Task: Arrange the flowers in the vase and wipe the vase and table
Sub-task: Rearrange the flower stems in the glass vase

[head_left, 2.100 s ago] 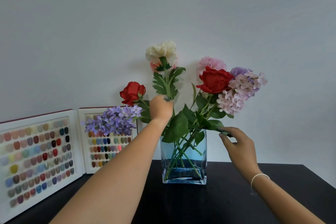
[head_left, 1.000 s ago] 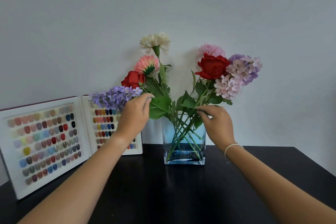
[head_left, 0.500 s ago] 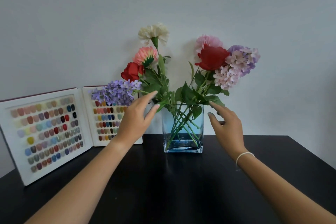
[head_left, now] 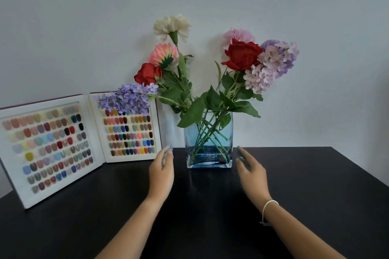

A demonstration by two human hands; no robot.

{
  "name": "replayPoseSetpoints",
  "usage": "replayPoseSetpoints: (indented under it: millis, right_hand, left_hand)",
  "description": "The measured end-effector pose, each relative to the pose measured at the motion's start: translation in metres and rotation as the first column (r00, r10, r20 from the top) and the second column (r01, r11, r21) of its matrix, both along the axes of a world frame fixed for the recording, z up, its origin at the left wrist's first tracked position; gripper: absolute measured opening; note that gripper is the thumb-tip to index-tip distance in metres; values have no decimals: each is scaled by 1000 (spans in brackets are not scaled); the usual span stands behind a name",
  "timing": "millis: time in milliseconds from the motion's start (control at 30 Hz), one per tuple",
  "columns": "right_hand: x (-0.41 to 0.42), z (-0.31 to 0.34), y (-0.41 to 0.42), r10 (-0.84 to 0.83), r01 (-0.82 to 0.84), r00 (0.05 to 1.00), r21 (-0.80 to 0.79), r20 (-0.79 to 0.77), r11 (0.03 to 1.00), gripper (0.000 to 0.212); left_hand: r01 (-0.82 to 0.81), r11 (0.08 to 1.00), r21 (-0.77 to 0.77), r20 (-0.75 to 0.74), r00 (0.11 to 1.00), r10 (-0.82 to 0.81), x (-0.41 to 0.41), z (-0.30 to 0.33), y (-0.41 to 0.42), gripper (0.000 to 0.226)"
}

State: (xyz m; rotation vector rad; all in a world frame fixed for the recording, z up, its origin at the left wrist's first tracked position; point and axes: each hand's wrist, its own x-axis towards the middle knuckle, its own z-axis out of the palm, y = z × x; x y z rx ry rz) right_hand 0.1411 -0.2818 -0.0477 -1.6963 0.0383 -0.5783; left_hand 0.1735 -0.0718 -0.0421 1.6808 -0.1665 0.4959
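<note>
The left hand hovers above the black bench with its fingers straight and relaxed, holding nothing; its fingertips are motion-blurred. The right hand hovers likewise, fingers extended and loosely apart, holding nothing, with a thin white bracelet at the wrist. Between the two hands, just beyond their fingertips and touched by neither, stands the vase, a square clear-glass vessel tinted blue, upright on the bench with water in its lower part.

The flowers all stand in the vase, their green stems crossing inside the glass. Above the left hand the stems lean that way: a cream carnation highest, a pink bloom under it, a red rose lower, and a purple lilac spray lowest, reaching out sideways. Above the right hand a second red rose sits in front of a pale pink bloom, with a pink and lilac hydrangea cluster on its outer side.

Beyond the left hand and to its outer side, an open white nail-colour sample book stands on the bench against the pale wall, both leaves filled with rows of coloured tips. The lilac spray overlaps the top of the nearer leaf in this view.
</note>
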Motion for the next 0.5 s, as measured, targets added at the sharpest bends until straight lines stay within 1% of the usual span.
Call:
replayPoseSetpoints:
  millis: [67, 167, 267, 400, 500]
  right_hand:
    - [4, -5, 4, 43, -41, 998, 42, -41, 998, 44]
    - [14, -10, 5, 108, -101, 992, 93, -70, 991, 50]
    - [23, -15, 5, 148, -138, 982, 86, -116, 987, 56]
    - [29, -20, 4, 189, -176, 969, 93, -160, 980, 59]
    - [31, -19, 1, 189, -174, 968, 100, -163, 980, 59]
  left_hand:
    - [90, 993, -78, -128, 987, -99, 6, -10, -8, 38]
    - [172, 968, -181, -224, 952, -211, 17, -12, -23, 45]
    - [179, 952, -248, -251, 937, -242, 28, -13, -35, 49]
    - [167, 952, -255, -278, 931, -238, 36, -16, -40, 53]
    - [193, 944, -267, -263, 928, -264, 37, -15, -38, 52]
